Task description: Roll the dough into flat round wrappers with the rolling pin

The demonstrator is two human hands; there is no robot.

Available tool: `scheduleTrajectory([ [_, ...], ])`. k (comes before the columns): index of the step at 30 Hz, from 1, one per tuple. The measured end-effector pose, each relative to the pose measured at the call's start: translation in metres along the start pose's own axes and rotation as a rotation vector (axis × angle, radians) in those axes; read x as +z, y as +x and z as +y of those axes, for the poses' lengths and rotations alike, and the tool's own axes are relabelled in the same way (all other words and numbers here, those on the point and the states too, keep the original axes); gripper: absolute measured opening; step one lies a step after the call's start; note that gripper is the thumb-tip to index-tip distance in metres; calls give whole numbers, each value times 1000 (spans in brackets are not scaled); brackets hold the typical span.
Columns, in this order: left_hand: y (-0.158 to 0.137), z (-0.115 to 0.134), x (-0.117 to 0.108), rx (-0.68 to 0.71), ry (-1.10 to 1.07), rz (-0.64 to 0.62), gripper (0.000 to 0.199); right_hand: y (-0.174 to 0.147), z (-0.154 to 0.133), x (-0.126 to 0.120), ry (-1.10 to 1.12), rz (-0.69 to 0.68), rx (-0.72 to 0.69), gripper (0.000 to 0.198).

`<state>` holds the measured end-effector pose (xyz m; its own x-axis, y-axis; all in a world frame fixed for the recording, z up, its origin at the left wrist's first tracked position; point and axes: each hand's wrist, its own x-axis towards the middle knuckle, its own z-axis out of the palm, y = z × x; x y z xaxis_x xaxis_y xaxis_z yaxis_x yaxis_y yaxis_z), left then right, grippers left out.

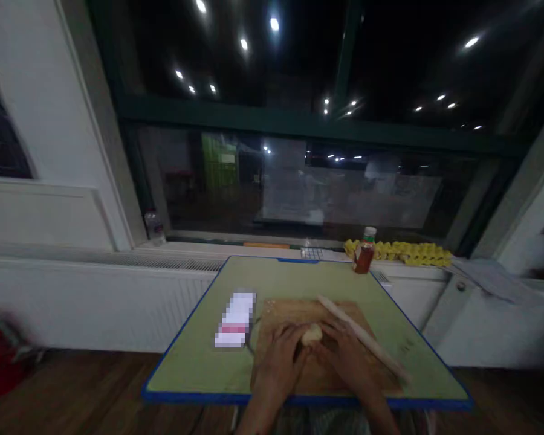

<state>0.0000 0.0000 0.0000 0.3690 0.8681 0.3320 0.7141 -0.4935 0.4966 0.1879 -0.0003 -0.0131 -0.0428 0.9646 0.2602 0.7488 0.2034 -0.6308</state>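
Dough (312,333), a small pale lump, is held between the two hands at the middle of a wooden board (299,311), which lies on a green table (208,362) with a blue rim. The left hand (281,356) is cupped against its left side and the right hand (344,353) against its right, fingertips close together around it; only its top shows. It is judged to be soft, light and easily dented, likely a little tacky, so it is best taken from both sides with curved fingers and little pressure, not pinched at one point. A wooden rolling pin (365,338) lies slantwise on the board just beside the right hand, seemingly not gripped. Left of the board a flat white packet (236,319) is seen, blurred out. On the sill beyond, a small bottle of red sauce (364,251) stands just left of a yellow egg tray (403,252). The picture is dim, so the surface of the dough cannot be judged closely.
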Motion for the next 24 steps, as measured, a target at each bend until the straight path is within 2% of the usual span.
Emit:
scheduleTrajectory([
  [7, 1, -2, 1, 39, -53, 72, 40, -2, 0, 0, 81, 43, -19, 40],
  [16, 3, -8, 8, 88, -150, 108, 42, 0, 5, 3, 155, 73, -50, 42],
  [20, 4, -5, 3, 91, -192, 114, 41, 1, 3, 2, 234, 84, -58, 40],
  [24, 5, -1, -6, 69, -140, 169, 37, 2, 3, 3, 294, 165, -18, 41],
])
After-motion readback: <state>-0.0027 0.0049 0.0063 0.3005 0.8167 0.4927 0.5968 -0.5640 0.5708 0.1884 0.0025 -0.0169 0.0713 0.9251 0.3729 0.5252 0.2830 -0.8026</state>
